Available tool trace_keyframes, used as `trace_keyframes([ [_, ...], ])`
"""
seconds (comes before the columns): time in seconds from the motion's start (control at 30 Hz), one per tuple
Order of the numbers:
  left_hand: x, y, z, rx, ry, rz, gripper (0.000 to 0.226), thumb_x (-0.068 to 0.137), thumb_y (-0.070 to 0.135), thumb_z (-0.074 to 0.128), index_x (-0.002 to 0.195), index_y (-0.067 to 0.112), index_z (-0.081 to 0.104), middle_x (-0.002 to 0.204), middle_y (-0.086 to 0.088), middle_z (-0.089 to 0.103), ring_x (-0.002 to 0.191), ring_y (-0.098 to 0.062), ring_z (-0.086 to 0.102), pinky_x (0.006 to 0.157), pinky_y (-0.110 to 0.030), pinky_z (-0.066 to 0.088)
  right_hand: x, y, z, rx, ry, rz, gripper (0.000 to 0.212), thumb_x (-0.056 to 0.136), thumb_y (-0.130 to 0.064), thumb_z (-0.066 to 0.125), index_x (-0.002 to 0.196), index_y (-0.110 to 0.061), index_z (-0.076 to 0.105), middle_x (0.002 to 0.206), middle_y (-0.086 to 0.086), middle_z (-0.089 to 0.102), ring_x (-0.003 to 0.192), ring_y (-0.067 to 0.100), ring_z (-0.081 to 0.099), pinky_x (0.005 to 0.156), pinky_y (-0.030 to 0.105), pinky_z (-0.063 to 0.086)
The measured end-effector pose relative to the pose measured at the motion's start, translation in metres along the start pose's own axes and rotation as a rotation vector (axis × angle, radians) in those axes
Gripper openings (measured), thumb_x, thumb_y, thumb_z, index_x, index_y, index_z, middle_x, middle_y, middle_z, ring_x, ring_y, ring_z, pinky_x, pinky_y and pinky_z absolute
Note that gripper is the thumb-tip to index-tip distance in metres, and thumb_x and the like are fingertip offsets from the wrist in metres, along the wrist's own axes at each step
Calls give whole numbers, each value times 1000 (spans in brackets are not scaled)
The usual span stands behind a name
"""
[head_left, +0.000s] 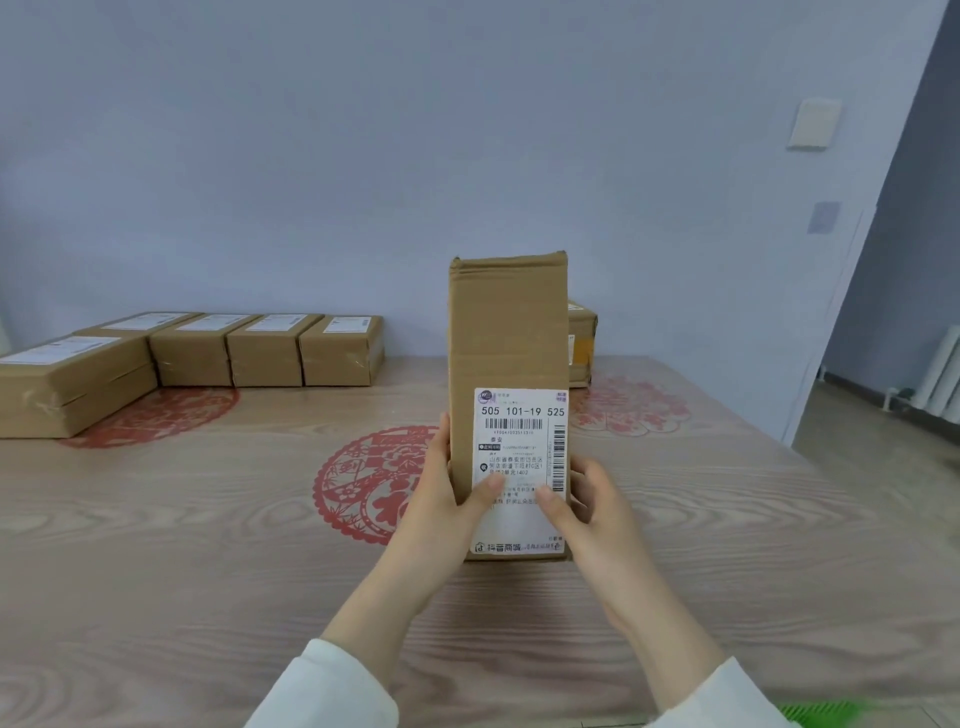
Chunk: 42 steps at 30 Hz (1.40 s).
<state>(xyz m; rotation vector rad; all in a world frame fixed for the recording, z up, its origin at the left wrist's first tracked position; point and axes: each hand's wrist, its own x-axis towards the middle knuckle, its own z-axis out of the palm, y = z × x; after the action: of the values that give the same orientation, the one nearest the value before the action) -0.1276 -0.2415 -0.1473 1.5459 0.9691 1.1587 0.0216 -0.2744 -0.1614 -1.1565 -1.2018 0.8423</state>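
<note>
You hold the tall brown cardboard box (506, 332) upright at the middle of the tabletop (208, 545), its white shipping label (519, 431) facing you. Whether its lower end touches the wood, I cannot tell. Your left hand (441, 499) and right hand (597, 514) clasp it from either side, thumbs pressed on the label and fingers curled round the box's edges. A row of flat brown cardboard boxes (265, 351) already lies labels up along the far edge towards the far left corner, so the sorting looks well under way. This box is not yet placed, and another brown cardboard box (582, 343) at the far edge, just behind it, probably remains to be handled.
</note>
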Motion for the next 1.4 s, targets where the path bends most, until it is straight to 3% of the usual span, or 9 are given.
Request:
trace_keyframes([
  [0.2,-1,7,8,1,25,32,76,87,22,65,148,26,20,127,15,56,116,-4,57,99,-38,49,0,0,-1,4,37,-21,45,82,-33,65,125,-29,53,113,-11,68,100,3,65,75,20,54],
  [0.4,-1,11,9,-29,69,28,61,90,20,60,142,29,29,124,10,60,94,4,64,63,-13,52,0,-3,-1,19,47,-23,36,83,-22,69,114,-32,52,104,-14,65,98,7,64,75,23,56],
  [0.57,-4,13,11,-41,39,56,57,87,16,64,130,33,31,120,15,58,93,13,61,65,-13,52,2,-4,2,6,93,-48,42,69,-46,66,106,-31,54,102,-9,67,93,8,65,73,21,52],
  [0.7,1,15,8,-85,98,44,40,84,24,67,113,32,41,114,8,64,95,0,66,72,-22,56,3,-3,3,24,90,-60,30,78,-30,71,103,-27,55,102,-7,67,95,9,65,72,19,53],
  [0.87,-4,20,10,-72,45,64,38,82,26,66,111,29,42,112,6,65,95,-3,66,73,-22,57,4,-12,1,3,93,-74,57,66,-56,58,116,-28,54,102,-9,67,93,9,66,70,21,53],
  [1.0,-1,28,10,-91,56,64,59,70,41,65,119,22,39,113,7,64,99,-3,65,81,-28,57,4,-15,-1,-9,86,-79,48,76,-49,58,116,-24,56,101,-8,68,94,11,66,71,25,54],
  [1.1,0,29,9,-83,63,69,38,82,34,61,111,21,41,106,6,64,89,0,67,71,-19,56,4,-20,-2,-18,64,-72,37,83,-40,60,116,-26,55,102,-11,67,92,2,64,65,17,51],
  [1.23,-3,25,12,-7,51,93,30,88,29,59,110,19,41,112,2,64,94,-2,66,78,-23,55,3,-27,-2,-22,72,-88,55,67,-56,57,112,-25,53,99,-12,66,90,1,63,69,17,48],
  [1.4,-5,34,16,64,97,123,48,87,35,59,124,27,30,111,20,56,91,13,58,70,-14,52,4,-25,-6,-108,78,-122,26,87,-35,59,110,-27,51,101,-14,63,94,3,60,69,11,47],
])
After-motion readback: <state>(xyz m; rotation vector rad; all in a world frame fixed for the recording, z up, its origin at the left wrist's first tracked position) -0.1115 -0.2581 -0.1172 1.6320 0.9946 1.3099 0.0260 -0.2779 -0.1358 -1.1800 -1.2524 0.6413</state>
